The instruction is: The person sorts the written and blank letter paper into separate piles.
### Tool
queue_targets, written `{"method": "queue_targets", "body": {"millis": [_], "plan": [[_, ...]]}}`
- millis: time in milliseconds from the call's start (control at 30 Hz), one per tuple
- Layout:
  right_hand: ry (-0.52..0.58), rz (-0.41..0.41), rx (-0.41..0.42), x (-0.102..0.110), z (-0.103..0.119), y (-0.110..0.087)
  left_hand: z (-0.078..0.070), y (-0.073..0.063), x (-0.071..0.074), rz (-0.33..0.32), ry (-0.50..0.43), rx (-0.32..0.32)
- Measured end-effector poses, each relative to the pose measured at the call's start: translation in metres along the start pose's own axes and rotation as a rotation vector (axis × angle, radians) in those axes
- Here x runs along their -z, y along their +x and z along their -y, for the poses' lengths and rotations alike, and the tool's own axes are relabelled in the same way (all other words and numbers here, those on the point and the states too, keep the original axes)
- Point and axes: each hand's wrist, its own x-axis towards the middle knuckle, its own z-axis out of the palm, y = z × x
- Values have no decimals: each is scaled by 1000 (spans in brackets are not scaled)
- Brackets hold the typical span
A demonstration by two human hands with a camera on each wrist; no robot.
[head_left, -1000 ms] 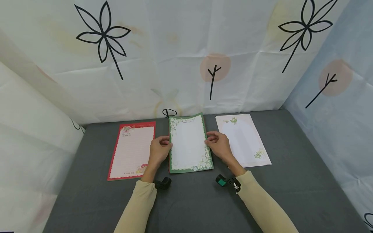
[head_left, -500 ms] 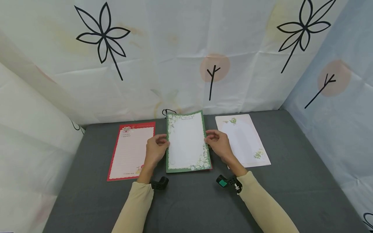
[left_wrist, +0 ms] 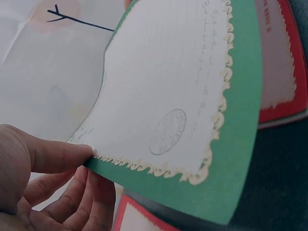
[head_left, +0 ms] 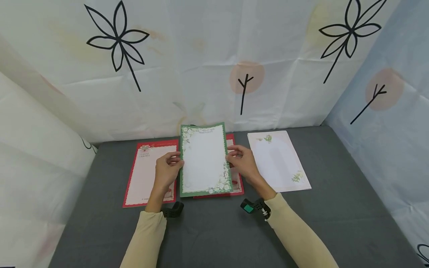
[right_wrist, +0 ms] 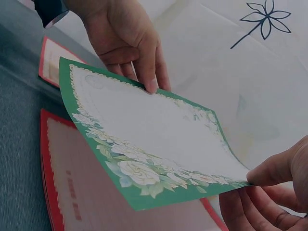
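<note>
A green-bordered sheet of letter paper (head_left: 205, 160) with white flowers is held up above the table between both hands. My left hand (head_left: 166, 169) pinches its left edge, thumb on top and fingers beneath, as the left wrist view shows. At the opposite edge my right hand (head_left: 244, 162) pinches it the same way. The sheet bows between the two grips in the right wrist view. Under it, partly covered, lies a red-bordered paper stack (head_left: 238, 184). Another red-bordered sheet (head_left: 147, 178) lies to the left, partly behind my left hand.
On the right lies a white paper stack (head_left: 279, 160) with small green plant prints. The dark grey table (head_left: 214, 230) runs back to a white cloth backdrop (head_left: 201, 74) with leaf drawings. A blue-tinted cloth (head_left: 395, 149) hangs on the right side.
Both hands have lifted the green-bordered sheet and carried it left. The red-bordered stack beneath now shows along its right and bottom edges.
</note>
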Motion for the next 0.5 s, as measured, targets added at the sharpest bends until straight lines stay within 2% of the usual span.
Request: {"method": "queue_targets", "body": {"millis": [267,500], "plan": [[78,33,-12,-22,7,6,2,0,23,-17,-13,15],[103,61,-51,-43,9,12,7,1,43,-26,26,43]]}}
